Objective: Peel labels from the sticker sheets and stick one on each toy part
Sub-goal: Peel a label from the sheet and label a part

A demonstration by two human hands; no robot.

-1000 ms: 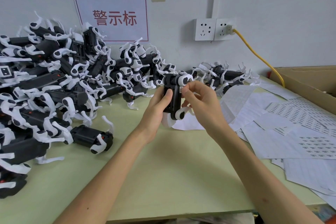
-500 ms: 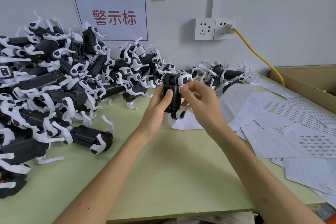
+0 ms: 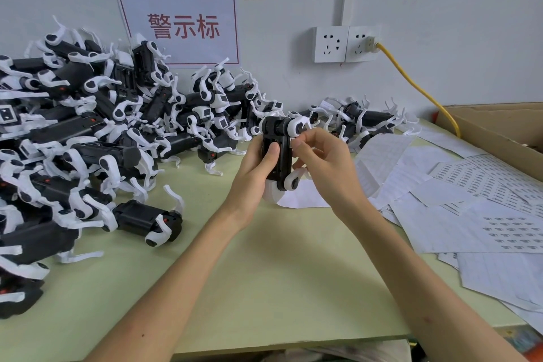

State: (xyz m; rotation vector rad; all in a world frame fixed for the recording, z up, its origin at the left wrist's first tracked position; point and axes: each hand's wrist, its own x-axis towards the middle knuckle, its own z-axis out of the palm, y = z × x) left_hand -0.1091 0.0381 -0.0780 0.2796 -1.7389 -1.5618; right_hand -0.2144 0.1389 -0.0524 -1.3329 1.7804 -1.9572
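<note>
Black-and-white plastic toy part stays upright in the left hand, thumb and fingers curled round its body. The right hand pinches thumb and forefinger on a small white label at the part's side, just past the left thumb. Barely anything has moved in the last second, so the label is probably being pressed home.

Black-and-white toy part upright in front of me, above the green table. My left hand grips its left side, thumb across the black face. My right hand has its fingers curled at the part's right edge, fingertips pinching a small white label against it. Heap of toy parts fills the left of the table up to the wall. Sticker sheets lie overlapped on the right, and a cardboard box sits behind them. A yellow cable runs from the wall socket.
</note>
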